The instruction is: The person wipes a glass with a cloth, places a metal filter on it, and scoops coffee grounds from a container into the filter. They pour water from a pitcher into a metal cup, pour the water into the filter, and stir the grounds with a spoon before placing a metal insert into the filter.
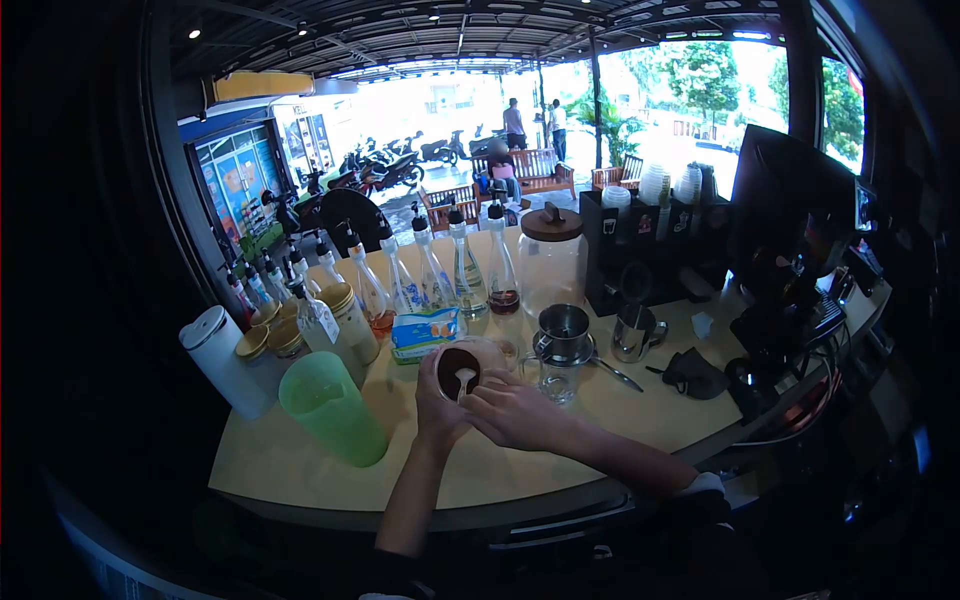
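Note:
My left hand (436, 408) is wrapped round a tilted jar (488, 352) whose mouth faces me. Dark brown contents, which look like ground coffee, show inside it. My right hand (522, 412) pinches the handle of a pale spoon (464, 378), its bowl inside the jar's mouth. Just right of the jar, a metal coffee dripper (563, 340) sits on top of a glass mug (557, 385). A knife or similar slim metal utensil (618, 374) lies beside them. Behind the jar is a blue and green tissue pack (425, 335).
Several pump bottles (462, 265) line the counter's far side, near a large lidded jar (552, 265). A green pitcher (335, 415) and a white tumbler (225, 360) stand left. A metal pitcher (632, 335), dark cloth item (692, 375) and monitor (795, 210) are right. People are outside.

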Motion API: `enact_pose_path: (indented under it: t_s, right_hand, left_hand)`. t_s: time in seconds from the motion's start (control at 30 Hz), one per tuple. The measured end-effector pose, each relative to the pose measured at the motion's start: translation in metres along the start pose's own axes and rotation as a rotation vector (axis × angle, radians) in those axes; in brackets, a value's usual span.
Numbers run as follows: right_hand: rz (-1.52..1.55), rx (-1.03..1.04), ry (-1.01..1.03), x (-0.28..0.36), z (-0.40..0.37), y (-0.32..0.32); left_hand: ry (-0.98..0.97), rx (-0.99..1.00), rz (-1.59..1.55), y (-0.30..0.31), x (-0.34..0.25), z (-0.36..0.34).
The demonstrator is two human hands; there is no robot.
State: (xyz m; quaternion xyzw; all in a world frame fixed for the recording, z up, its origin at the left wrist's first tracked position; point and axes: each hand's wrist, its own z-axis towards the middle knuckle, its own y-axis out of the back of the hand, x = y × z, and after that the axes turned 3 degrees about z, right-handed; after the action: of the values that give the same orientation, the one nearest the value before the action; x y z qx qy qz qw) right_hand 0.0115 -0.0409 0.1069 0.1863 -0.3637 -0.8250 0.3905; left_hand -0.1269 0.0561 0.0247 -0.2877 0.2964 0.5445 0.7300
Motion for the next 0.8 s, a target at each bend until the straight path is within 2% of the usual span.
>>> enact_pose_path:
  t_s: [0.17,0.23,0.37,0.43,0.47,0.5,0.57,0.63,0.73,0.8]
  right_hand:
    - [0.008,0.014,-0.010,0.004,-0.005,-0.003]
    - [0.002,0.015,-0.004,0.006,-0.006,0.000]
    - [0.063,0.073,-0.034,0.013,-0.006,0.011]
    - [0.108,0.064,-0.027,0.016,-0.005,0.017]
    - [0.169,0.068,-0.098,0.018,-0.003,0.020]
    - [0.228,0.072,-0.170,0.019,-0.001,0.025]
    - [0.251,0.107,-0.212,0.020,0.002,0.033]
    - [0.233,0.003,-0.271,0.019,0.005,0.035]
    - [0.266,-0.024,-0.328,0.016,0.011,0.044]
    - [0.275,-0.022,-0.368,0.017,0.013,0.045]
  left_hand:
    - [-0.048,0.043,0.064,0.008,0.009,-0.001]
    - [-0.269,-0.002,0.359,0.008,0.004,-0.001]
    - [-0.216,0.005,0.376,0.016,0.026,-0.005]
    - [-0.075,-0.078,0.177,0.014,0.035,-0.006]
    - [-0.014,-0.113,-0.045,0.009,0.041,-0.006]
    - [-0.008,-0.115,-0.044,0.010,0.035,-0.005]
    - [-0.306,-0.065,0.407,0.014,0.023,-0.005]
    - [-0.324,-0.061,0.395,0.013,0.018,-0.005]
    - [-0.321,-0.053,0.392,0.016,0.023,-0.004]
    - [-0.391,-0.030,0.476,0.016,0.019,-0.004]
